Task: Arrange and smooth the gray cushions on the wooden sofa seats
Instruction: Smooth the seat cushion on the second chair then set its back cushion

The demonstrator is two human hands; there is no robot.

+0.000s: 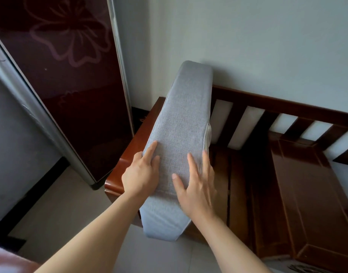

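A gray cushion (181, 123) stands on its edge at the left end of the wooden sofa (299, 184), its narrow upper side facing me and its far end leaning toward the wall. My left hand (141, 174) holds the cushion's left edge, index finger stretched up along the fabric. My right hand (196, 186) lies flat on the upper side with fingers spread, fingertips reaching the right seam. The sofa's bare slatted seat shows to the right of the cushion.
A dark maroon cabinet door with a flower pattern (66, 75) stands left of the sofa. The sofa's armrest (118, 184) sits under my left hand. A slatted backrest (287, 115) runs along the pale wall. Tiled floor (70, 209) lies in front.
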